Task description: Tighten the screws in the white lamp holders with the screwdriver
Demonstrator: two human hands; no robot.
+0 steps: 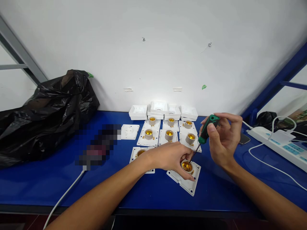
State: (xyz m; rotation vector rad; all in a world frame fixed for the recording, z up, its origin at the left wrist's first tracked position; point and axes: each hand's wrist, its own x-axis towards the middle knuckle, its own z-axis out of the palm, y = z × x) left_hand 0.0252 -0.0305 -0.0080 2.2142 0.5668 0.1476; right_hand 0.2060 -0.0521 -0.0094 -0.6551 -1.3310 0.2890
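My left hand (176, 158) grips the round lamp socket (186, 166), fingers and thumb curled about its rim. This socket has a brass-coloured inside and sits on a square white plate (185, 183) turned at an angle on the table. In my right hand (222, 137) is a screwdriver (206, 129) with a green and black handle. Its thin shaft slants down to the left, and the tip reaches the socket's upper edge; my left fingers partly hide that spot. Beneath my left forearm, another white plate with a socket (141, 153) is partly covered.
Several socketed plates (169, 135) stand in rows behind my hands, with white box covers (159, 107) against the wall. One plain plate (129, 131) lies left of them. A black plastic bag (59, 111) fills the left side. A power strip (283, 147) and phone (244, 139) lie right.
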